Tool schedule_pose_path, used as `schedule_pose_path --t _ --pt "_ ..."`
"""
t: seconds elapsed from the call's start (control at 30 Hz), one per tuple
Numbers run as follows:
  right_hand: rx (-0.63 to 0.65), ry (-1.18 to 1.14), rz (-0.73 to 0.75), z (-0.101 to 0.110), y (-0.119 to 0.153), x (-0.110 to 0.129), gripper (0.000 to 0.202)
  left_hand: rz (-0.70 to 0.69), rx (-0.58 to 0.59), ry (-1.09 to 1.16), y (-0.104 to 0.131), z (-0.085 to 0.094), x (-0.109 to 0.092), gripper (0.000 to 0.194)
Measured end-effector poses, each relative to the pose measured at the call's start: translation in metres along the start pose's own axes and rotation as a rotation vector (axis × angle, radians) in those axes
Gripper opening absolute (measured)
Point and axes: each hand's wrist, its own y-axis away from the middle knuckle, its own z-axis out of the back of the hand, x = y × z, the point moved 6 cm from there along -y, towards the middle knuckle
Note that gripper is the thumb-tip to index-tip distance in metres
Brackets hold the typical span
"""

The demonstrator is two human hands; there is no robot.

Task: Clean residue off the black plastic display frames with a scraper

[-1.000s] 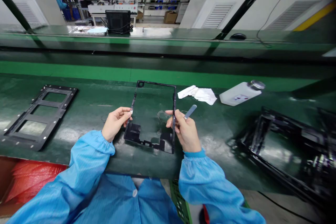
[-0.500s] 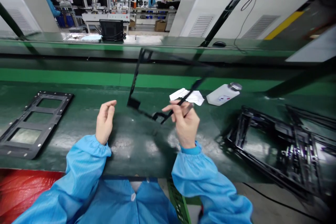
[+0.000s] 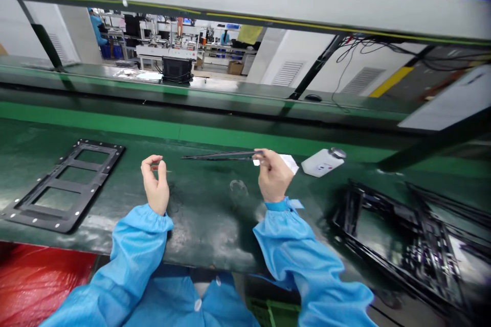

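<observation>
Pinched in my right hand (image 3: pixel 273 176) is a thin black frame (image 3: pixel 218 156), seen nearly edge-on above the green table and pointing left. My left hand (image 3: pixel 156 184) is raised to the left of the frame, fingers curved and apart, not touching it. White paper or cloth (image 3: pixel 288 163) lies just behind my right hand, partly hidden by it. Beside it a white bottle (image 3: pixel 322 162) with a metal cap leans at an angle. A flat black fixture (image 3: pixel 71 184) with three rectangular windows lies on the left side of the table.
Several black frames (image 3: pixel 402 240) are piled at the right of the green table (image 3: pixel 207 235). A red plastic bag (image 3: pixel 42 276) is below the table's front left edge. Behind stand a raised shelf with a black monitor (image 3: pixel 177 69), a dark post at right, and people in blue farther back.
The held frame has turned from an open, face-on view to nearly edge-on. My view has shifted, showing more of the overhead beam. Both hands remain at similar places, the left still free.
</observation>
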Motion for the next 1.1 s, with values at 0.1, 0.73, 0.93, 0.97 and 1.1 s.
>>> schedule_pose_path --t 0.1,0.73,0.93,0.97,1.1 --pt "0.031 -0.016 -0.084 0.000 0.003 -0.001 0.026 0.010 0.022 0.039 0.000 0.001 -0.004 0.022" --pt "-0.143 -0.923 -1.059 0.013 0.080 0.009 0.032 0.377 0.901 0.444 0.053 -0.062 -0.024 0.048" --pt "-0.100 -0.861 -1.059 0.010 0.084 0.013 0.041 0.498 0.813 0.463 0.052 -0.062 -0.013 0.046" --pt "-0.087 -0.843 -1.053 0.011 0.086 0.015 0.045 0.522 0.790 0.461 0.051 -0.061 -0.011 0.046" --pt "0.041 -0.765 -1.036 0.012 0.101 0.030 0.052 0.603 0.692 0.448 0.048 -0.055 -0.001 0.045"
